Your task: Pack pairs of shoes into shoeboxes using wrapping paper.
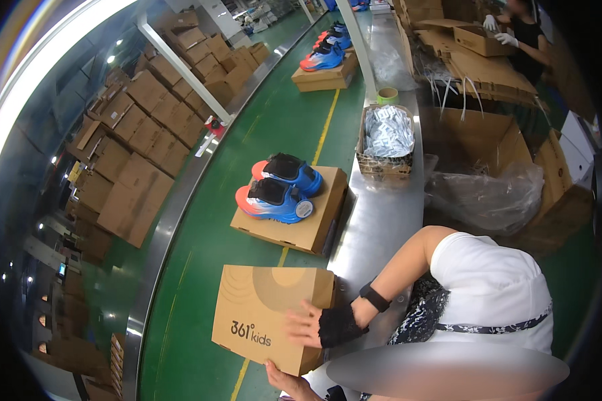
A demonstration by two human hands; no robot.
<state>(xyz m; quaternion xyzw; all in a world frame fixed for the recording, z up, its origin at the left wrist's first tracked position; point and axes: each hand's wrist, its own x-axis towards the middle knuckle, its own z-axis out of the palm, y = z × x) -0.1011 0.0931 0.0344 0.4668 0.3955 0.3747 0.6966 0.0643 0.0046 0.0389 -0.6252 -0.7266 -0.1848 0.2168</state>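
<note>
- Shoebox (257,309): I had it at the near end of the green belt (197,294), brown and apparently closed, its printed broad face in full view; I couldn't tell whether it lay flat or was tipped slightly.
- Left hand (289,383): I read it as gripping the near edge, thumb over the board, fingers hidden beneath.
- Right hand (304,325): open, fingers spread and blurred, laid over the right part of that face, gripping nothing. A black cuff (341,326) covered its wrist.
- I judged the step in hand to be steadying or adjusting the box. The next move, to my eye, called for a firm left hold and even pressure from the flat right palm, so the board would not dent.
- Just beyond it on the belt, I saw blue-and-orange shoes (289,206) on top of another box (257,229).
- The belt carried a yellow line and, at the far end, more shoes (324,59).
- Along the right ran a metal ledge (378,224) with a bin (384,164) of pale packets.
- Farther right, I made out a big open carton (471,137) and a co-worker (530,48) in white gloves; far left, stacked cartons (147,110).
</note>
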